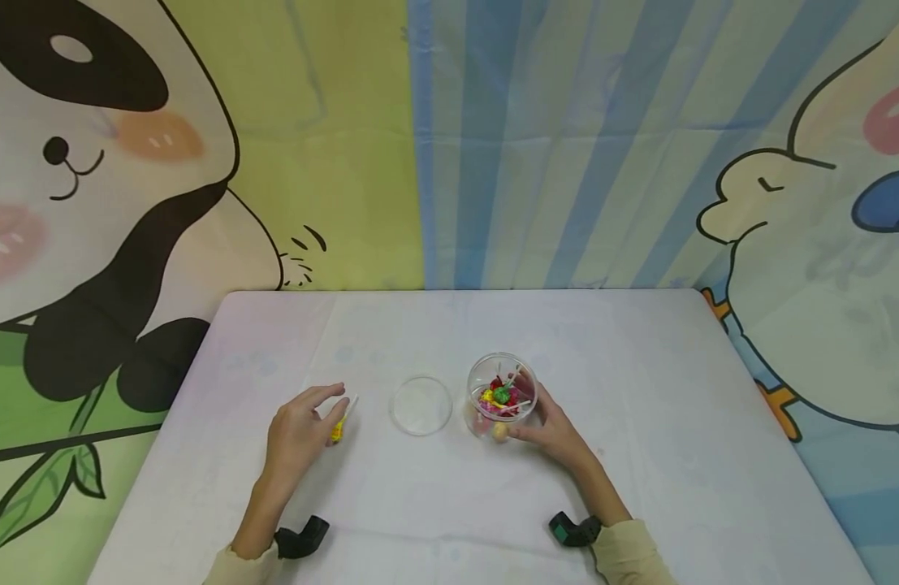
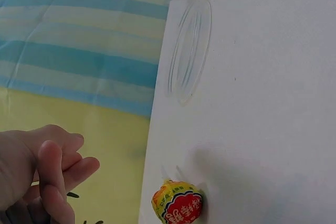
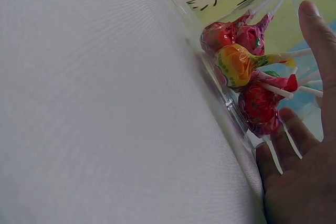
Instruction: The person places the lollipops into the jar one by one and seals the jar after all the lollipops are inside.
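Observation:
A clear round jar [image 1: 473,390] stands on the table, with wrapped lollipops [image 1: 502,396] in red, yellow, green and pink inside. My right hand [image 1: 559,435] grips the jar from its right side. In the right wrist view the thumb and fingers curve around the clear wall, close by red and yellow lollipops [image 3: 234,65]. One yellow and red lollipop [image 2: 177,203] lies on the table by my left hand [image 1: 294,431]. Its fingers are loosely bent with nothing between them, and the left wrist view shows a gap to that lollipop.
Between the hands a clear round lid [image 1: 421,405] lies flat on the white table [image 1: 434,496]. Behind the table's far edge hangs a cloth backdrop [image 1: 559,146] with stripes and cartoon animals. A black wrist camera [image 1: 301,538] sits on the left wrist, another on the right.

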A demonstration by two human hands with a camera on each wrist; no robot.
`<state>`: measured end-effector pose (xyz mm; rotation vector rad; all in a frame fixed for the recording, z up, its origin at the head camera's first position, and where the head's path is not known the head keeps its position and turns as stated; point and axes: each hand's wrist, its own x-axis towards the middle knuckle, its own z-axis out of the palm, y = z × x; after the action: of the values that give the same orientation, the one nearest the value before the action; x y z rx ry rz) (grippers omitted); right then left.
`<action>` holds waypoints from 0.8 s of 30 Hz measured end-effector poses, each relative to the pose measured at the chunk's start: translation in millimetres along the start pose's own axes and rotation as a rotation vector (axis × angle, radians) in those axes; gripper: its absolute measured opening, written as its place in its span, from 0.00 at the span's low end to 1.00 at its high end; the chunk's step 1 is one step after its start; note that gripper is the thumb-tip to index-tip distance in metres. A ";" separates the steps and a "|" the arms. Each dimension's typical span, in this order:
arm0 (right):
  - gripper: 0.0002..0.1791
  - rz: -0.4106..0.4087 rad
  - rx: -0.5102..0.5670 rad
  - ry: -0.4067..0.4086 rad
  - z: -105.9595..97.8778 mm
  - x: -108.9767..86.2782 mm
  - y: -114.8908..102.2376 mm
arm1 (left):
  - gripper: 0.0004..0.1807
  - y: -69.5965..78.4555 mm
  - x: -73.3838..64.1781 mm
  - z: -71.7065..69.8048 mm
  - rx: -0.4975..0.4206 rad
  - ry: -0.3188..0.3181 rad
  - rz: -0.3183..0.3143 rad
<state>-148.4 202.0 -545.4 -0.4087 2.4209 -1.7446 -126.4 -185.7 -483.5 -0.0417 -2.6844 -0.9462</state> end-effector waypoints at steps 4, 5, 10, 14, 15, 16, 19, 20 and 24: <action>0.54 -0.034 -0.037 0.020 0.4 -0.5 1.2 | 0.14 0.4 7.6 1.4 0.098 -0.076 -0.089; 0.54 -0.042 -0.040 0.026 0.5 -0.6 1.5 | 0.14 0.5 10.8 2.3 0.127 -0.103 -0.111; 0.54 -0.025 0.012 0.012 0.8 -0.1 2.4 | 0.15 0.5 26.5 10.3 0.229 -0.220 -0.155; 0.54 0.009 0.034 -0.016 0.8 0.1 1.1 | 0.14 0.0 31.7 18.2 0.269 -0.250 -0.137; 0.54 0.015 0.031 -0.017 0.7 0.1 1.0 | 0.14 -0.4 32.2 19.8 0.272 -0.254 -0.133; 0.54 0.019 0.027 -0.015 0.7 0.1 0.9 | 0.13 -0.5 32.9 21.3 0.274 -0.255 -0.130; 0.54 0.022 0.016 -0.004 0.0 0.3 1.0 | 0.09 -1.1 34.7 24.6 0.270 -0.258 -0.126; 0.54 0.023 0.011 -0.001 -0.2 0.4 0.8 | 0.09 -1.6 35.1 25.2 0.269 -0.262 -0.126; 0.54 0.019 0.018 -0.005 -1.0 0.1 -0.3 | 0.06 -1.3 34.9 23.3 0.250 -0.258 -0.128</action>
<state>-148.7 202.8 -544.7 -0.3865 2.3961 -1.7543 -166.1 -174.8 -491.6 0.0667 -3.0568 -0.6720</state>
